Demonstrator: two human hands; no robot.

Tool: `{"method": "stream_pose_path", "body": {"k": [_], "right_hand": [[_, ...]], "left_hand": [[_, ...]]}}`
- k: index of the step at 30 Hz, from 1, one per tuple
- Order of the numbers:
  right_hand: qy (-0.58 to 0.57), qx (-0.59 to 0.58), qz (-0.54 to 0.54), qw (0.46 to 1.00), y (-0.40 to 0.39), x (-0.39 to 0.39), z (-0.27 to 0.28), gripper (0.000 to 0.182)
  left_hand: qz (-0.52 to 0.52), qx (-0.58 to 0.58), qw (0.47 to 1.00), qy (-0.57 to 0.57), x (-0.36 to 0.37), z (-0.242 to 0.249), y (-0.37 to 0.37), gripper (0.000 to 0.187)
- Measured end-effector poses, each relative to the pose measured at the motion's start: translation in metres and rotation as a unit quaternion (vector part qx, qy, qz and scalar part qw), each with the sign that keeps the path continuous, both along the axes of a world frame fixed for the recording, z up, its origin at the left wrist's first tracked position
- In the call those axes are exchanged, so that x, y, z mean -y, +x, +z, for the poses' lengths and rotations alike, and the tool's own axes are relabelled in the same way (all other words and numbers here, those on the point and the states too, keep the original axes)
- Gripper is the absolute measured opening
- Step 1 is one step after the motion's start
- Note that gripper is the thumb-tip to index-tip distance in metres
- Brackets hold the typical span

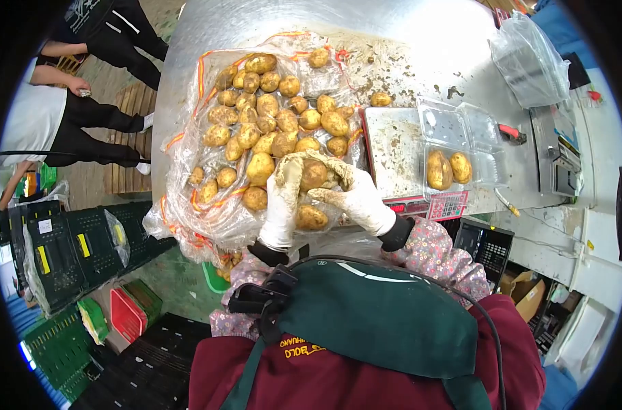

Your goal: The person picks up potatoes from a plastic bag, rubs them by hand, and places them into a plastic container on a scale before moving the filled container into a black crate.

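Between my two dirt-stained white gloves is a brown potato point(314, 174). My left hand point(284, 195) has its fingers curled against the potato's left side, and my right hand point(352, 193) closes round it from the right. Just beyond my hands lies a pile of muddy potatoes point(266, 106) on a crumpled clear plastic bag point(215, 164) with orange-red edging. To the right, a clear clamshell box point(454, 140) with its lid raised sits on a dirty weighing scale point(393, 160). Two potatoes point(449, 169) lie inside the box.
Loose soil point(400, 61) is scattered over the metal table point(201, 24). A stack of clear plastic boxes point(530, 58) stands at the far right, near a red-handled tool point(511, 132). Two people stand at left beside a wooden pallet point(128, 116). Dark crates point(92, 239) stand lower left.
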State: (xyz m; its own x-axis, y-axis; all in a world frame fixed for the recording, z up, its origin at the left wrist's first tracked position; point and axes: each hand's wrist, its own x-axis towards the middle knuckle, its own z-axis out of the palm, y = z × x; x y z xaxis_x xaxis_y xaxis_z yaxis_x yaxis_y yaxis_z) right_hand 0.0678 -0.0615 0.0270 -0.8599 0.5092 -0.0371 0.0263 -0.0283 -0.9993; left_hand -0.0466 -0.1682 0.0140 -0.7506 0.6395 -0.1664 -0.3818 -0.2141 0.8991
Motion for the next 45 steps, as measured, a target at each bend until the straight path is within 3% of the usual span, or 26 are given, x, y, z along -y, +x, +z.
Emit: {"method": "stream_pose_path", "body": {"k": [2, 6, 8, 10, 12, 13, 15, 16, 18, 20, 22, 24, 25, 27, 29, 30, 33, 34, 35, 36, 38, 40, 41, 42, 44, 45], "right_hand": [[-0.077, 0.024, 0.012, 0.997, 0.002, 0.005, -0.001, 0.057], [0.026, 0.115, 0.139, 0.983, 0.012, 0.011, 0.001, 0.055], [0.355, 0.021, 0.144, 0.924, 0.023, 0.009, -0.045, 0.049], [0.249, 0.082, 0.167, 0.950, 0.025, -0.001, -0.058, 0.046], [0.215, 0.221, 0.075, 0.948, 0.026, -0.008, -0.061, 0.043], [0.289, 0.181, 0.027, 0.940, 0.026, -0.011, -0.088, 0.043], [0.347, 0.226, -0.001, 0.910, 0.013, -0.014, -0.100, 0.047], [0.401, 0.224, -0.014, 0.888, 0.004, -0.015, -0.108, 0.049], [0.492, 0.205, -0.009, 0.846, -0.018, -0.014, -0.107, 0.057], [0.495, 0.294, 0.042, 0.817, -0.034, -0.012, -0.115, 0.062], [0.505, 0.300, 0.056, 0.807, -0.038, -0.015, -0.119, 0.056], [0.409, 0.321, 0.033, 0.853, -0.040, -0.016, -0.092, 0.051], [0.307, 0.340, 0.011, 0.889, -0.039, -0.016, -0.078, 0.047], [0.116, 0.268, 0.027, 0.956, -0.029, -0.022, -0.066, 0.047], [-0.218, 0.258, 0.083, 0.937, -0.019, -0.034, -0.057, 0.045], [-0.216, 0.256, 0.080, 0.939, -0.018, -0.031, -0.057, 0.045], [-0.492, 0.077, 0.021, 0.867, -0.015, -0.016, -0.039, 0.032], [-0.491, 0.076, 0.018, 0.868, -0.010, -0.017, -0.036, 0.032], [-0.060, 0.029, 0.067, 0.996, -0.004, -0.020, -0.034, 0.033], [0.383, -0.022, 0.101, 0.918, 0.001, -0.023, -0.031, 0.035], [0.148, 0.102, 0.077, 0.981, 0.010, -0.028, -0.028, 0.028], [0.513, 0.241, 0.085, 0.819, 0.020, -0.045, -0.051, 0.037], [0.276, 0.248, 0.080, 0.925, 0.013, -0.047, -0.044, 0.039], [0.033, 0.242, 0.020, 0.970, 0.006, -0.050, -0.037, 0.041], [-0.122, -0.011, -0.121, 0.985, 0.008, -0.044, -0.025, 0.035], [-0.078, -0.020, -0.093, 0.992, 0.011, -0.044, -0.015, 0.050]], "left_hand": [[-0.139, 0.003, 0.989, -0.058, 0.008, 0.007, -0.006, 0.025], [-0.201, -0.053, 0.969, -0.135, 0.070, -0.014, -0.014, 0.040], [-0.194, -0.023, 0.963, -0.185, 0.123, -0.031, -0.020, 0.044], [-0.211, -0.012, 0.936, -0.280, 0.172, -0.024, -0.025, 0.046], [-0.202, 0.025, 0.935, -0.289, 0.217, -0.029, -0.021, 0.049], [-0.201, 0.028, 0.935, -0.290, 0.242, -0.043, -0.021, 0.049], [-0.231, -0.199, 0.865, -0.399, 0.289, -0.082, -0.019, 0.059], [-0.229, -0.198, 0.865, -0.399, 0.301, -0.090, -0.018, 0.059], [-0.283, -0.317, 0.580, -0.694, 0.320, -0.105, -0.017, 0.067], [-0.276, -0.304, 0.513, -0.754, 0.325, -0.113, -0.022, 0.062], [-0.271, -0.382, 0.385, -0.795, 0.314, -0.094, -0.033, 0.038], [-0.051, -0.506, 0.501, -0.700, 0.287, -0.060, -0.038, 0.039], [-0.083, -0.455, 0.443, -0.768, 0.256, -0.028, -0.043, 0.031], [0.127, -0.561, 0.611, -0.545, 0.211, 0.002, -0.043, 0.029], [0.063, -0.471, 0.807, -0.351, 0.160, 0.014, -0.043, 0.056], [0.004, -0.362, 0.883, -0.298, 0.133, 0.013, -0.036, 0.071], [-0.073, -0.383, 0.912, -0.130, 0.062, -0.008, -0.020, 0.093], [-0.103, -0.410, 0.897, -0.133, 0.047, -0.014, -0.019, 0.092], [-0.130, -0.270, 0.951, -0.076, 0.036, -0.013, -0.010, 0.083], [-0.154, -0.123, 0.980, -0.017, 0.027, -0.011, -0.005, 0.074], [-0.155, -0.100, 0.983, -0.023, 0.021, -0.014, -0.008, 0.061], [-0.151, -0.077, 0.985, -0.032, 0.016, -0.012, -0.007, 0.048], [-0.132, -0.030, 0.990, -0.025, 0.014, -0.009, -0.006, 0.044], [-0.114, 0.016, 0.993, -0.017, 0.012, -0.006, -0.005, 0.039], [-0.129, 0.023, 0.991, -0.029, 0.012, -0.007, -0.002, 0.039], [-0.148, 0.065, 0.987, -0.003, 0.013, -0.001, 0.001, 0.037]]}}
